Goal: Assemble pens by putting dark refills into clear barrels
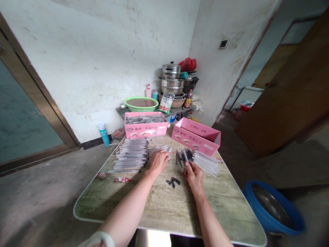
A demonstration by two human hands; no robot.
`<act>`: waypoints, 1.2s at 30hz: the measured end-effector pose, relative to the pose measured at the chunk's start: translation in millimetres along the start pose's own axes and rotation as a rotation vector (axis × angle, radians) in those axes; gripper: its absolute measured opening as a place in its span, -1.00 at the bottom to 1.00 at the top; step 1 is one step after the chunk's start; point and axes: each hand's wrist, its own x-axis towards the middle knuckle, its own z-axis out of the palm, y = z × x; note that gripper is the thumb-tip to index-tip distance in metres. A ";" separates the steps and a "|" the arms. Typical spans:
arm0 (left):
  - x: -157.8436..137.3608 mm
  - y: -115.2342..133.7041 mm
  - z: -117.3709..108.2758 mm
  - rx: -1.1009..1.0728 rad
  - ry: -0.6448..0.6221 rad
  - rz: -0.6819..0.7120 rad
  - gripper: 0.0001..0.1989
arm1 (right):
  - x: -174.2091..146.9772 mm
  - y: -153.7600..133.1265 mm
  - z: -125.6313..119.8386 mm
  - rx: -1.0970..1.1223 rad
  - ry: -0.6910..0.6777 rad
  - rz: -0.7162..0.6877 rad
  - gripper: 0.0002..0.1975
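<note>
My right hand [194, 175] grips a translucent pen barrel [185, 154], held tilted up between thumb and fingers. Below its tip lies a bunch of dark-ended pen parts [180, 159], beside a stack of clear pen tubes [205, 163]. My left hand [158, 162] is closed, fingers bent at the edge of a heap of small whitish pieces [160, 148]; what its fingertips hold, if anything, is hidden. Left of it lies a large row of pens [131, 154] with dark ends. Several small black caps [173, 181] lie on the table between my forearms.
Two pink boxes stand at the table's [164, 214] far edge: the left box [146, 130] is full of pens, the right box [196, 137] stands angled. Behind are a green basin [141, 109] and stacked pots [171, 80]. A blue tub [272, 209] sits at right.
</note>
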 end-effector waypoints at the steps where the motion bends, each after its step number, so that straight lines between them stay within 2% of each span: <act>1: 0.5 4.0 2.9 0.048 -0.030 0.020 -0.78 | 0.1 0.1 0.3 -0.005 -0.002 -0.006 -0.60; 6: 2.0 13.2 8.5 0.213 -0.097 0.023 -0.85 | 0.1 0.7 0.9 -0.019 -0.005 -0.024 -0.60; 14: -1.0 16.0 9.7 0.175 -0.042 -0.032 -0.88 | -0.2 1.8 1.8 -0.124 -0.046 -0.099 -0.64; 17: -0.5 13.3 15.9 0.089 -0.001 -0.092 -0.84 | -0.2 1.4 1.9 -0.166 -0.064 -0.117 -0.63; 21: 4.9 4.5 19.2 -0.250 0.086 -0.210 -0.72 | 0.3 2.1 1.8 -0.181 -0.065 -0.117 -0.64; 25: 8.7 -2.3 9.4 -0.787 0.178 -0.271 -0.77 | -0.8 3.6 2.1 -0.222 -0.096 -0.134 -0.63; 28: 7.3 -3.6 0.9 -1.217 0.198 -0.395 -0.69 | -3.4 4.3 3.2 -0.271 -0.148 -0.203 -0.64; 30: 6.0 -4.0 -2.1 -1.422 0.218 -0.471 -0.64 | -5.3 3.9 4.2 -0.302 -0.198 -0.247 -0.65; 32: 5.4 -4.5 -2.7 -1.515 0.233 -0.510 -0.61 | -7.0 2.6 5.3 -0.333 -0.255 -0.271 -0.65; 36: 5.6 -3.3 -0.5 -1.520 0.220 -0.523 -0.62 | -8.1 -0.2 6.8 -0.371 -0.316 -0.285 -0.63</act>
